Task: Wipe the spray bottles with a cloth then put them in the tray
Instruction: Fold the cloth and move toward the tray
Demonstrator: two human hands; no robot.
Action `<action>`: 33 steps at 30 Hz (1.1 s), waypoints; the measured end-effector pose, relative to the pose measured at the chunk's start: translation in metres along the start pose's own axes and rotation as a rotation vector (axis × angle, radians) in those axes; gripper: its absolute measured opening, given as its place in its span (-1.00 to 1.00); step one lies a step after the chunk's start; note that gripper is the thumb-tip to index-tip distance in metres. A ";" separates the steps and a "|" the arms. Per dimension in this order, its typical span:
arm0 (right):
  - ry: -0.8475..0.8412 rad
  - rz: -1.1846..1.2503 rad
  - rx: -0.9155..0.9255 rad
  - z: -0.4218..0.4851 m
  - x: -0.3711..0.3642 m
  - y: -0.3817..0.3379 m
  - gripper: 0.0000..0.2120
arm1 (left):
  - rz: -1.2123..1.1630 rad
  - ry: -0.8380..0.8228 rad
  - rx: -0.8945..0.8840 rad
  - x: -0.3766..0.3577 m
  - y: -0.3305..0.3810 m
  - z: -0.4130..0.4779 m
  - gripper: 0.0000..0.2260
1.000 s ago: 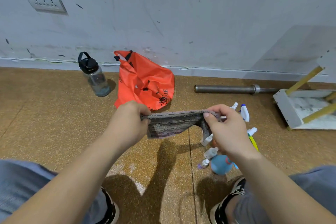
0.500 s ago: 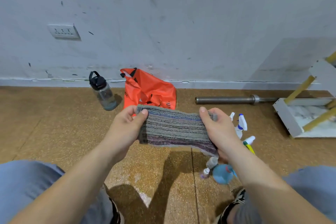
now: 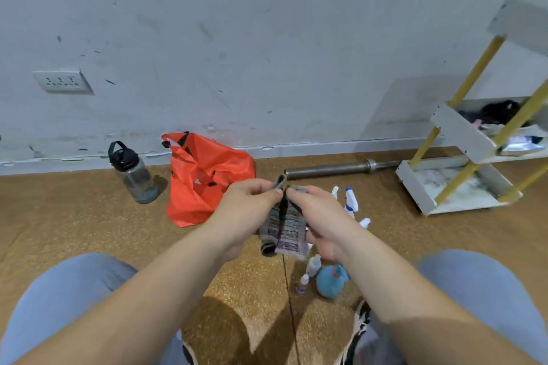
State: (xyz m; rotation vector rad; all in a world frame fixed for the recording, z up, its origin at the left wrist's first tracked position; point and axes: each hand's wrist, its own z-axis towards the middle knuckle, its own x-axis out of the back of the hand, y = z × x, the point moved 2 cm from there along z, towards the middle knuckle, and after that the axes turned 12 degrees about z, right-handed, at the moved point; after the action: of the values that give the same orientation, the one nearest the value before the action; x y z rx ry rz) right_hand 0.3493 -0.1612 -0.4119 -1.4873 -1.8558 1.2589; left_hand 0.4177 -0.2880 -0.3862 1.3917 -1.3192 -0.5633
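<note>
The grey striped woven cloth (image 3: 286,228) hangs folded in half. The left hand (image 3: 246,210) and right hand (image 3: 320,216) each pinch a top corner, and the corners meet, probably to make a thicker wiping pad. Just beyond and below the cloth, small white and blue plastic spray bottles (image 3: 351,200) cluster on the floor. Well right of the cloth, the white rack's bottom tray (image 3: 415,187) shows bare room behind a low near wall. An orange plastic bag (image 3: 207,181) lies to the cloth's left.

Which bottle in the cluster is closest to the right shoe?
The round blue bottle, the only blue-bodied one; the tiny purple bottle stands beside it, white sprayers farther off.
</note>
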 end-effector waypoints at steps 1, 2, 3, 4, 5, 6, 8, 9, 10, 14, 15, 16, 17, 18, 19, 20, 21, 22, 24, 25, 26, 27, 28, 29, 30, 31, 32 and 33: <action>0.017 0.015 0.000 0.000 0.001 -0.008 -0.78 | 0.019 -0.030 -0.041 -0.009 0.006 0.003 -0.85; 0.034 0.023 0.006 0.002 0.003 -0.016 -0.75 | 0.030 -0.057 -0.076 -0.017 0.012 0.006 -0.84; 0.045 0.032 0.021 0.005 0.007 -0.026 -0.71 | 0.032 -0.088 -0.104 -0.022 0.018 0.011 -0.83; 0.057 0.050 0.033 0.009 0.011 -0.034 -0.68 | 0.030 -0.127 -0.122 -0.027 0.024 0.017 -0.82; 0.064 0.070 0.047 0.014 0.016 -0.040 -0.66 | 0.036 -0.178 -0.135 -0.032 0.031 0.023 -0.81; 0.076 0.086 0.065 0.020 0.021 -0.046 -0.67 | 0.050 -0.229 -0.140 -0.038 0.037 0.031 -0.78; 0.093 0.120 0.087 0.036 0.039 -0.053 -0.71 | 0.109 -0.288 -0.143 -0.054 0.041 0.054 -0.74; 0.105 0.121 0.081 0.047 0.051 -0.056 -0.74 | 0.132 -0.299 -0.139 -0.064 0.043 0.067 -0.73; 0.124 0.105 0.071 0.059 0.064 -0.062 -0.78 | 0.137 -0.304 -0.129 -0.074 0.047 0.080 -0.71; 0.157 0.067 0.076 0.105 0.128 -0.105 -0.77 | 0.033 -0.159 0.006 -0.114 0.079 0.138 -0.76; 0.135 0.035 0.091 0.115 0.144 -0.120 -0.76 | 0.025 -0.114 0.014 -0.123 0.089 0.154 -0.78; 0.110 0.007 0.107 0.122 0.159 -0.135 -0.75 | 0.030 -0.098 0.019 -0.132 0.100 0.167 -0.76; 0.077 0.002 0.114 0.126 0.172 -0.150 -0.73 | 0.030 -0.119 0.033 -0.141 0.113 0.176 -0.69; 0.037 0.009 0.109 0.128 0.184 -0.166 -0.71 | 0.003 -0.168 0.059 -0.151 0.126 0.185 -0.63; 0.001 0.033 0.094 0.128 0.193 -0.181 -0.70 | -0.059 -0.230 0.097 -0.161 0.139 0.191 -0.62; -0.022 0.056 0.081 0.127 0.201 -0.197 -0.69 | -0.127 -0.285 0.144 -0.170 0.153 0.195 -0.66; -0.028 0.069 0.069 0.126 0.209 -0.214 -0.69 | -0.182 -0.320 0.189 -0.178 0.169 0.197 -0.71; -0.019 0.072 0.056 0.125 0.215 -0.231 -0.71 | -0.222 -0.326 0.228 -0.183 0.185 0.198 -0.74; -0.001 0.044 0.026 0.118 0.226 -0.267 -0.73 | -0.252 -0.291 0.279 -0.188 0.219 0.194 -0.78; 0.005 0.020 0.010 0.116 0.233 -0.286 -0.74 | -0.253 -0.266 0.296 -0.189 0.239 0.190 -0.77; 0.007 -0.005 -0.011 0.111 0.239 -0.305 -0.76 | -0.250 -0.231 0.309 -0.190 0.259 0.185 -0.77; 0.013 -0.031 -0.042 0.104 0.246 -0.324 -0.79 | -0.242 -0.191 0.319 -0.190 0.279 0.179 -0.76; 0.013 -0.051 -0.076 0.095 0.253 -0.344 -0.82 | -0.228 -0.154 0.326 -0.191 0.301 0.173 -0.77; 0.017 -0.068 -0.106 0.087 0.262 -0.364 -0.83 | -0.214 -0.132 0.323 -0.194 0.325 0.165 -0.78; 0.030 -0.084 -0.124 0.077 0.271 -0.385 -0.83 | -0.201 -0.122 0.318 -0.198 0.350 0.156 -0.79; 0.050 -0.108 -0.128 0.066 0.282 -0.404 -0.84 | -0.189 -0.114 0.317 -0.203 0.376 0.147 -0.81; 0.072 -0.143 -0.118 0.055 0.292 -0.424 -0.85 | -0.177 -0.111 0.322 -0.209 0.403 0.137 -0.82; 0.096 -0.183 -0.105 0.044 0.302 -0.444 -0.85 | -0.178 -0.113 0.333 -0.215 0.428 0.128 -0.82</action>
State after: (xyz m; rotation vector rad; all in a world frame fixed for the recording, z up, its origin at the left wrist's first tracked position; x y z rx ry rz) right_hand -0.0129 0.1008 -0.1119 -1.3684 -1.9699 1.0021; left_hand 0.0781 -0.0541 -0.1111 1.7850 -1.4351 -0.5646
